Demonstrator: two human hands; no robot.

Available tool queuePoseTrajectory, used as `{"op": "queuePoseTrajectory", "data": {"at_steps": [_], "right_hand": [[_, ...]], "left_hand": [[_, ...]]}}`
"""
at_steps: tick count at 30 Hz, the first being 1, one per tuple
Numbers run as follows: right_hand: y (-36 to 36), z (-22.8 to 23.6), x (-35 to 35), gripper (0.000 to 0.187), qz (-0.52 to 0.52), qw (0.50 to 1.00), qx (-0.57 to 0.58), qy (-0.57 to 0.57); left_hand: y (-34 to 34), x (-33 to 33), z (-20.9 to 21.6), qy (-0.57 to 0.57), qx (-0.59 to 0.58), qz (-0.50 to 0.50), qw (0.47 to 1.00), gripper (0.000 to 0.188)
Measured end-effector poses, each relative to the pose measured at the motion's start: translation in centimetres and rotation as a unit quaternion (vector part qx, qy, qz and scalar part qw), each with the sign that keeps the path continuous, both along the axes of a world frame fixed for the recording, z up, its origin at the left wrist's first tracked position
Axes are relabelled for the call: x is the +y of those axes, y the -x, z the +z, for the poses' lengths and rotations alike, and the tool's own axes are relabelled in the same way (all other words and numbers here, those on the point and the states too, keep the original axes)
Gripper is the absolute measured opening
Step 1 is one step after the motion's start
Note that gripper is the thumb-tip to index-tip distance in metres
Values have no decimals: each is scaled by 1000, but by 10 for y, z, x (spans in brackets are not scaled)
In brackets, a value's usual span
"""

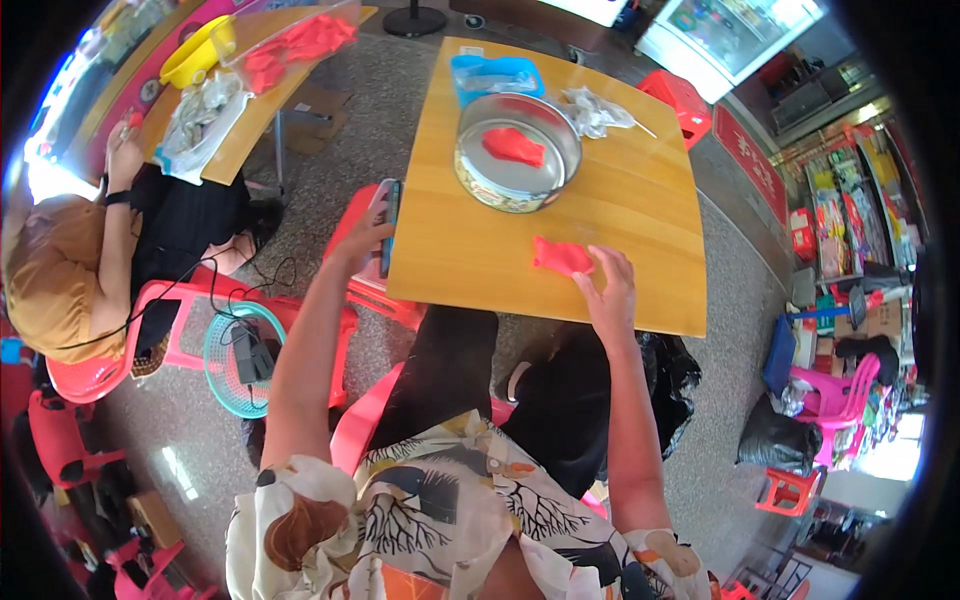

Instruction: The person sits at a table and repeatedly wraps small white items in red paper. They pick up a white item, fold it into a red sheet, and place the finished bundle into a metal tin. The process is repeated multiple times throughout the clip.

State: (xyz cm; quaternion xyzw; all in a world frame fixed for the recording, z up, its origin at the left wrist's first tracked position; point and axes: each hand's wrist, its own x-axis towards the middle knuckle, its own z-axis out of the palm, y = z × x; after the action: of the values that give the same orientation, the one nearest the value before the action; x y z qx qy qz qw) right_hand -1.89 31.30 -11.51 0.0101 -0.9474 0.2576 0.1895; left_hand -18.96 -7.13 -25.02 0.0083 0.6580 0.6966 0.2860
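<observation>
On the near part of the wooden table (470,265) lies a small, soft red piece (562,256), crumpled like a bag or wrapper. Its exact kind is unclear. My right hand (614,292) has its thumb and forefinger at the piece's right end. At the table's left edge, my left hand (365,238) reaches to a flat, blue-edged thing (391,215) above a red stool, with the fingers stretched out and apart. Farther back stands a round metal tin (522,190), wide open at the top, with a similar red piece (514,146) inside.
Behind the tin are a blue plastic basket (495,75) and a crumpled clear bag (597,113). At left, another person (75,270) sits by a second table with a yellow bowl (197,52) and a bag of red pieces (300,48). A turquoise basket (225,360) stands beside my left arm.
</observation>
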Motion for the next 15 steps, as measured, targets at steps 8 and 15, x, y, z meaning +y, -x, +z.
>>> {"op": "queuePoseTrajectory", "data": {"at_steps": [8, 15], "right_hand": [[15, -16, -8, 45, -7, 999, -28, -43], [27, -4, -10, 37, 1, 997, -78, -13]], "left_hand": [[4, 61, -60, -1, 109, 115, 987, 55], [16, 64, -77, 35, 133, 133, 982, 50]]}}
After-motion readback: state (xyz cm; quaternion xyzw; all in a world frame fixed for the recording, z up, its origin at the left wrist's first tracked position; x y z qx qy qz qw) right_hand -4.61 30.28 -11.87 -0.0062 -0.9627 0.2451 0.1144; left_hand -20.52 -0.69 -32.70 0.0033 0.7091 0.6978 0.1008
